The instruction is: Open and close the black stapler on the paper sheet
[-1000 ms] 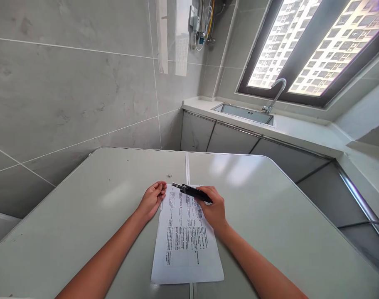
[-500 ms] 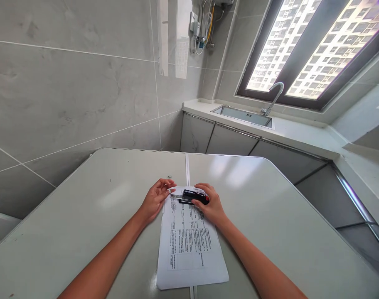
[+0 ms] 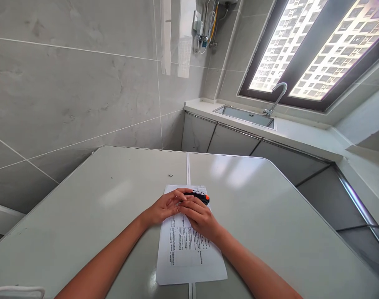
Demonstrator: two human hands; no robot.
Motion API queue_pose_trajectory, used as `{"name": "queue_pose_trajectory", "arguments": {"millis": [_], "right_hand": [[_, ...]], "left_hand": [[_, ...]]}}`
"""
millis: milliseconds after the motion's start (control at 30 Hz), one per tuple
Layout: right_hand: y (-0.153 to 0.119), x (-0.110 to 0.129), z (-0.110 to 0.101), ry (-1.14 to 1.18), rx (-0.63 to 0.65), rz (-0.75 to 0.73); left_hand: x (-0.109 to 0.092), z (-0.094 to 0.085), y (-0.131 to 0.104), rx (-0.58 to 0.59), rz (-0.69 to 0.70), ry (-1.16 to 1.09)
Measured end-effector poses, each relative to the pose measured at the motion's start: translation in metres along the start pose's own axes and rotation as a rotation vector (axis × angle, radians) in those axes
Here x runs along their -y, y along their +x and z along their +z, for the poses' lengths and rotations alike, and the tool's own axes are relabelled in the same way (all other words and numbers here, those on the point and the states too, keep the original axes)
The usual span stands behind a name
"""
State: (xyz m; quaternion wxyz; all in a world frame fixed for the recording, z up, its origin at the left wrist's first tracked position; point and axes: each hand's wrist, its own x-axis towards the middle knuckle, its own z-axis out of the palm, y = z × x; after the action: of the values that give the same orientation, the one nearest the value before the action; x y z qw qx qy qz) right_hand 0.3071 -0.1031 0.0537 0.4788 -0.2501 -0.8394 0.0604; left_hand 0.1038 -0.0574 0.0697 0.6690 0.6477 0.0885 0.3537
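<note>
A black stapler (image 3: 198,196) with an orange-red end lies across the top of the printed sheets (image 3: 192,265). My left hand (image 3: 164,206) curls around its left end, with the fingers over the top and the thumb nearer me. From the near side my right hand (image 3: 201,216) reaches in, its fingers bent together and meeting my left fingertips in front of the stapler. Whatever lies between the two sets of fingertips is hidden, as is the left part of the stapler. The orange-red end sticks out beyond my right fingers.
A tiny dark piece, perhaps a strip of staples (image 3: 170,175), lies beyond the paper on the pale table (image 3: 99,232). A seam runs down the table's middle. Behind stand a counter with a sink (image 3: 245,115) and a tap (image 3: 278,93). A white curved object (image 3: 18,288) shows at lower left.
My right hand has let go of the stapler's right end and moved left and nearer me. My left hand has shifted right over the stapler's left end, covering the metal part seen before.
</note>
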Motion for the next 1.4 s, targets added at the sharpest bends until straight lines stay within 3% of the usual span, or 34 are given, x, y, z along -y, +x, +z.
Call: {"name": "queue_pose_trajectory", "arguments": {"millis": [133, 200, 300, 400, 500, 633, 800, 900, 1000, 1167, 1300, 1400], "right_hand": [[0.003, -0.005, -0.014, -0.016, -0.133, 0.052], [0.0, -0.017, -0.029, -0.093, -0.239, 0.226], [-0.012, -0.05, -0.059, -0.258, -0.355, 0.615], [-0.033, -0.086, -0.083, -0.283, -0.308, 0.908], [-0.049, -0.11, -0.09, -0.183, -0.203, 1.044], [-0.054, -0.121, -0.083, -0.229, -0.132, 1.007], [-0.05, -0.117, -0.079, -0.272, -0.235, 0.94], [-0.05, -0.114, -0.078, -0.269, -0.091, 0.86], [-0.052, -0.115, -0.076, -0.283, 0.019, 0.838], [-0.051, -0.116, -0.077, -0.289, -0.01, 0.834], [-0.035, -0.092, -0.071, -0.216, -0.131, 0.692], [-0.022, -0.065, -0.055, -0.078, -0.052, 0.536]], "left_hand": [[0.0, -0.001, 0.001, -0.042, -0.007, 0.097], [0.003, -0.007, 0.001, -0.162, 0.008, 0.293], [0.011, -0.027, -0.002, -0.353, 0.005, 0.821], [0.019, -0.049, -0.008, -0.417, -0.069, 1.196], [0.025, -0.062, -0.01, -0.49, -0.147, 1.304], [0.03, -0.071, -0.003, -0.469, -0.229, 1.354], [0.04, -0.091, 0.015, -0.36, -0.26, 1.445], [0.046, -0.101, 0.025, -0.295, -0.224, 1.46], [0.048, -0.102, 0.028, -0.311, -0.2, 1.452], [0.037, -0.088, 0.017, -0.407, -0.19, 1.463], [0.022, -0.064, 0.006, -0.502, -0.205, 1.337], [0.018, -0.042, 0.002, -0.421, -0.135, 1.257]]}}
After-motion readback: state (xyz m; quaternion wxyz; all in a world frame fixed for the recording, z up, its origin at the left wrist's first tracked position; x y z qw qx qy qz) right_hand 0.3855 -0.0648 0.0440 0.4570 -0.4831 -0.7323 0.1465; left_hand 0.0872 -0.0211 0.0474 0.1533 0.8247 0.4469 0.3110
